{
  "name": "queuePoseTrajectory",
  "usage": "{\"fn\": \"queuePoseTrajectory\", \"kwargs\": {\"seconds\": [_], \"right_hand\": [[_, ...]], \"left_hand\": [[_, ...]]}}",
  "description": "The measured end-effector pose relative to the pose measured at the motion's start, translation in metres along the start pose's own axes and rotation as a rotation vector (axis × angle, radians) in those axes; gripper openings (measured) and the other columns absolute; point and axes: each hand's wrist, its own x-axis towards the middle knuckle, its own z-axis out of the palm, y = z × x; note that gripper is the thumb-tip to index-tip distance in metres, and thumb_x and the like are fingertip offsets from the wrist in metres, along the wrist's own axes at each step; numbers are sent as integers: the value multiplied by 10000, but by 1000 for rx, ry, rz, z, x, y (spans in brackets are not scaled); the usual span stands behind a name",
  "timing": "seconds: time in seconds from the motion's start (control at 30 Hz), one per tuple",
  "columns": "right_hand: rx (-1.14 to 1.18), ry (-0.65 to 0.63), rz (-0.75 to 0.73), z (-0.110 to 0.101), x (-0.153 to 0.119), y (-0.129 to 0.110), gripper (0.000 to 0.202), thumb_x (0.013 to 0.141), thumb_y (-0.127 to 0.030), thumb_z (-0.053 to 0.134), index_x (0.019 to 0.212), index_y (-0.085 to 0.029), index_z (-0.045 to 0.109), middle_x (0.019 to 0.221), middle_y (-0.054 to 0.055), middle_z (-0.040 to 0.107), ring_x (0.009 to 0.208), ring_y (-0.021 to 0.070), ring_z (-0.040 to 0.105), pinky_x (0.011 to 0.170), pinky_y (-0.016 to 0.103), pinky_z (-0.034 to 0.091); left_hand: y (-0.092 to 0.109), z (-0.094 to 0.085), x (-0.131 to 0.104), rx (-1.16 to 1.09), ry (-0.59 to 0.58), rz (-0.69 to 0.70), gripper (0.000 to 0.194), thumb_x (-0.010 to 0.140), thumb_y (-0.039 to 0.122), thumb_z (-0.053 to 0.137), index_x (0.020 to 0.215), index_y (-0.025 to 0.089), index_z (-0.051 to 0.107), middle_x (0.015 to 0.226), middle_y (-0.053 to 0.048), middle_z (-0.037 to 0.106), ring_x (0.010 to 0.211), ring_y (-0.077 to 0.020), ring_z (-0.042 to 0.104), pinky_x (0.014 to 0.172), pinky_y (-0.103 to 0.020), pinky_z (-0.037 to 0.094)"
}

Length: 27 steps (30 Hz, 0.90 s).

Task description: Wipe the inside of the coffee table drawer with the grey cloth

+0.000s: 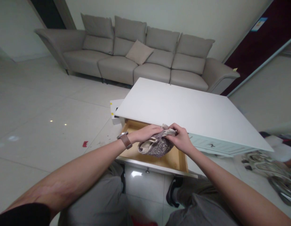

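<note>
1. Right hand (pixel 182 138) — pinching the patterned cloth (pixel 159 147) at its upper edge.
2. Left hand (pixel 147 132) — fingers extended over the patterned cloth; I cannot tell whether it grips.
3. Patterned cloth bunched over the open drawer (pixel 133 153) of the white worktop (pixel 183 102).

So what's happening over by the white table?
Someone's left hand and right hand are both on a bunched, patterned cloth, held over an open wooden drawer. The drawer is pulled out of the white table, toward the person. A grey sofa stands on the far side.
</note>
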Motion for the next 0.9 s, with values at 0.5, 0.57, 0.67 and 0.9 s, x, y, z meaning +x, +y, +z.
{"fn": "queuePoseTrajectory", "kwargs": {"seconds": [0.5,0.57,0.67,0.9], "right_hand": [[309,-437,264,-7,9,28,422,737,-425,799,1064,-166,736,1001,43,758,894,240,683,832,361,524],[272,-379,244,-5,9,29,362,753,-404,779,1020,-162,751,979,43,763,883,246,684,821,363,525],[220,-346,184,-3,9,30,311,793,-380,730,1025,-172,746,1002,39,761,914,245,677,840,362,518],[-201,-230,59,-18,10,56,192,877,-389,645,880,-202,692,846,25,708,715,158,610,680,282,461]], "left_hand": [[-18,1,2,166,-52,-27,406,740,309,799,1095,123,734,1050,-76,768,933,-261,690,818,-335,510],[-21,1,3,146,-57,-33,414,763,341,783,1116,131,731,1085,-79,764,959,-259,687,835,-334,508],[-25,1,6,121,-46,-42,404,801,372,745,1125,132,729,1104,-82,760,976,-253,683,863,-335,506],[-40,-19,10,419,17,-148,347,779,346,725,1070,157,744,1051,-80,764,953,-259,678,872,-321,481]]}}
